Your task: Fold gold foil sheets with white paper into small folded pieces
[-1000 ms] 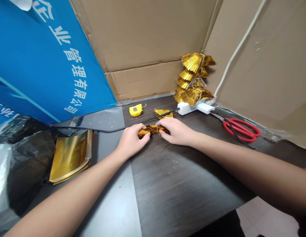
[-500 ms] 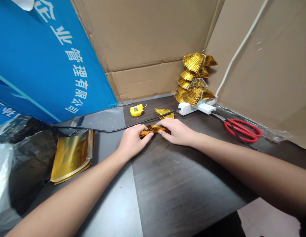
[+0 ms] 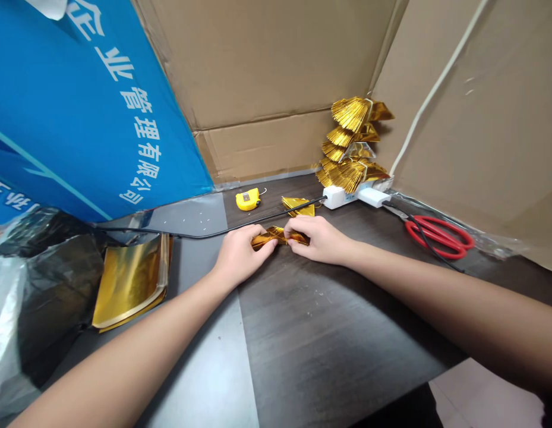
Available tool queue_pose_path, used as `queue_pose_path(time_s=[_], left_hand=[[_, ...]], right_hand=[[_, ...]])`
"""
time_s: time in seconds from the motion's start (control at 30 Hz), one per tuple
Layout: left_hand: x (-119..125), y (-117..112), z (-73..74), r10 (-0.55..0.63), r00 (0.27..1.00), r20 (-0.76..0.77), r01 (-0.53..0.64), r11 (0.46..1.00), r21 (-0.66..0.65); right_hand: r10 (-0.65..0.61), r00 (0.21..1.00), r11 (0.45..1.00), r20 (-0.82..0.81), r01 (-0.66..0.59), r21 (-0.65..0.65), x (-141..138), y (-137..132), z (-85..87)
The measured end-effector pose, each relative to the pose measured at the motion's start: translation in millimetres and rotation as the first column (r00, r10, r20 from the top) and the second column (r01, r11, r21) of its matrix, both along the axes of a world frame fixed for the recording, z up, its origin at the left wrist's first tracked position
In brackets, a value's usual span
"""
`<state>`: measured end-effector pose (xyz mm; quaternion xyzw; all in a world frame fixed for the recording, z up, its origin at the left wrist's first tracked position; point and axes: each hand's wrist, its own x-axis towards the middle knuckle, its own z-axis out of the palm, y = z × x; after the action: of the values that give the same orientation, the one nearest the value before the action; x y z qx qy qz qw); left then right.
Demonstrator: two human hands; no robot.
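Between my hands lies a small folded piece of gold foil paper [image 3: 276, 236], low over the dark tabletop. My left hand [image 3: 239, 251] is closed on its left end, thumb in front and fingers behind. On the right end, my right hand [image 3: 318, 239] pinches the same foil with bent fingers. Parts of the foil are covered by my fingers. Just behind my right hand rests another folded gold foil piece [image 3: 300, 206]. A stack of pleated gold foil fans [image 3: 351, 142] stands at the back right.
A yellow tape measure [image 3: 248, 200] lies behind my hands, near a black cable [image 3: 199, 236] running to a white power strip [image 3: 336, 196]. Red-handled scissors [image 3: 440, 238] are at right. Gold foil sheets [image 3: 128, 279] and a black plastic bag [image 3: 57, 285] sit at left.
My right fingers have drawn in and bent more, uncovering a little more of the foil's middle. My left hand keeps its hold. The view has shifted very slightly.
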<state>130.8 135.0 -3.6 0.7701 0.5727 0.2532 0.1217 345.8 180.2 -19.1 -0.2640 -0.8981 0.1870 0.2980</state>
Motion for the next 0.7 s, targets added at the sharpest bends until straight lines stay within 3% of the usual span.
queue_pose_path(time_s=[0.7], left_hand=[[2.7,-1.8,-0.2,0.081,0.994,-0.075,-0.08,0.997,0.011]], right_hand=[[-0.011,1.0,1.0,-0.007,0.011,-0.019,-1.7,0.3,-3.0]])
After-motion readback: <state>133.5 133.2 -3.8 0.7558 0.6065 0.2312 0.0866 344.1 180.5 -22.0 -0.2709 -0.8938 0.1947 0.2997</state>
